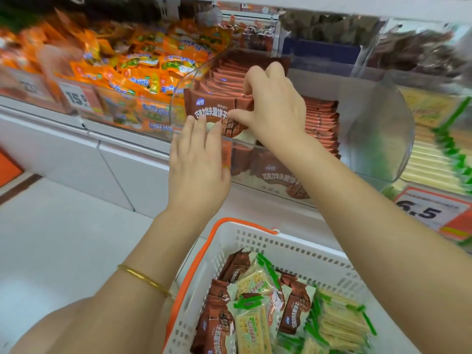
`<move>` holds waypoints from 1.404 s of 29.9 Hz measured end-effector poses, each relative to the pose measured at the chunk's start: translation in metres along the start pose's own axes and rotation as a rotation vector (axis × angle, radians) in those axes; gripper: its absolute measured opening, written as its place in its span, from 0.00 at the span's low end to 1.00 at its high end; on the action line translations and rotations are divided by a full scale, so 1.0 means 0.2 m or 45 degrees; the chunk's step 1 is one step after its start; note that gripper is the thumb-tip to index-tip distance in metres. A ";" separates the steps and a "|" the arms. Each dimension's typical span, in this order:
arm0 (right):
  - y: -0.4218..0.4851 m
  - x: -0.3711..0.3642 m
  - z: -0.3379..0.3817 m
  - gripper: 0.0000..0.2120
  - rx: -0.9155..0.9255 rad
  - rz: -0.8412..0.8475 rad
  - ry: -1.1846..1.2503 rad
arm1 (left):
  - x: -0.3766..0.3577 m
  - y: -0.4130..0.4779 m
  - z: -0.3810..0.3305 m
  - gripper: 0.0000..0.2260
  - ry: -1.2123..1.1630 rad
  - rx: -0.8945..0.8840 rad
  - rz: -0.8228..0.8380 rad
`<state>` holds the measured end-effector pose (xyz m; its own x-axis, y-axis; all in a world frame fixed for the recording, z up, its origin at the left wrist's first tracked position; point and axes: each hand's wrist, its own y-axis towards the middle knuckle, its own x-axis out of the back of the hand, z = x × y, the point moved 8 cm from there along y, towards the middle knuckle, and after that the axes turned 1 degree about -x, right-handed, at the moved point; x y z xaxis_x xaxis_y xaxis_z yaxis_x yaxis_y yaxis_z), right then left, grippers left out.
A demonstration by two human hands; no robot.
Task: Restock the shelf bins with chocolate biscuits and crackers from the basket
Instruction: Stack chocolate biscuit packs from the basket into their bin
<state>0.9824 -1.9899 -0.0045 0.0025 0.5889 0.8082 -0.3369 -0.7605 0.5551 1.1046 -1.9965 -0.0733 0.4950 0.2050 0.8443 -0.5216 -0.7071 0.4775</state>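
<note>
Brown chocolate biscuit packs [224,72] upright in clear bin [183,81]; more with green-edged crackers [251,325] in white basket [293,241].

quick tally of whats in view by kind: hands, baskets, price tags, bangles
hands: 2
basket: 1
price tags: 3
bangle: 1
total: 7

Bright, even light, faint shadows; orange packets [30,54] at ten o'clock smear with blur; clear bin [383,129] at three o'clock glints; edges bow.
</note>
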 end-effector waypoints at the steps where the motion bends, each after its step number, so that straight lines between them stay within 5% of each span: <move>1: -0.02 0.03 -0.01 0.23 0.000 -0.010 0.016 | 0.02 -0.01 -0.01 0.27 -0.006 -0.014 -0.036; 5: -0.26 0.25 -0.06 0.13 0.071 -0.248 0.361 | 0.15 -0.10 -0.12 0.23 -0.191 -0.112 -0.186; 8: -0.61 0.21 -0.14 0.06 0.078 -0.214 0.583 | 0.05 -0.20 -0.18 0.18 -0.343 -0.143 0.130; 13: -1.29 -0.73 -0.50 0.06 -0.504 1.098 0.696 | -0.41 -0.50 -0.24 0.18 0.083 -0.340 0.925; 17: -1.71 -1.06 -0.71 0.15 -0.543 1.458 0.414 | -0.57 -0.67 -0.29 0.20 0.216 -0.510 1.225; 21: -1.84 -1.19 -0.68 0.18 -0.595 1.420 0.578 | -0.62 -0.69 -0.29 0.20 0.292 -0.590 1.330; 26: -1.80 -1.18 -0.90 0.19 -0.847 1.095 0.185 | -0.67 -0.68 -0.27 0.20 0.372 -0.617 1.360; 29: -1.84 -1.20 -1.00 0.27 -0.673 1.210 -0.100 | -0.70 -0.69 -0.29 0.20 0.360 -0.656 1.358; 35: -1.92 -1.25 -1.08 0.33 -0.579 1.374 -0.190 | -0.74 -0.68 -0.36 0.21 0.326 -0.733 1.361; 42: -1.88 -1.24 -1.08 0.20 -0.537 1.391 -0.249 | -0.76 -0.70 -0.33 0.19 0.340 -0.744 1.390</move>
<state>0.9051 -1.7915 -0.4564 -0.3477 -0.3959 0.8499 -0.5330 -0.6623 -0.5265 1.0567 -1.8833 -0.2524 -0.5049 -0.1167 0.8553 -0.8306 -0.2041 -0.5182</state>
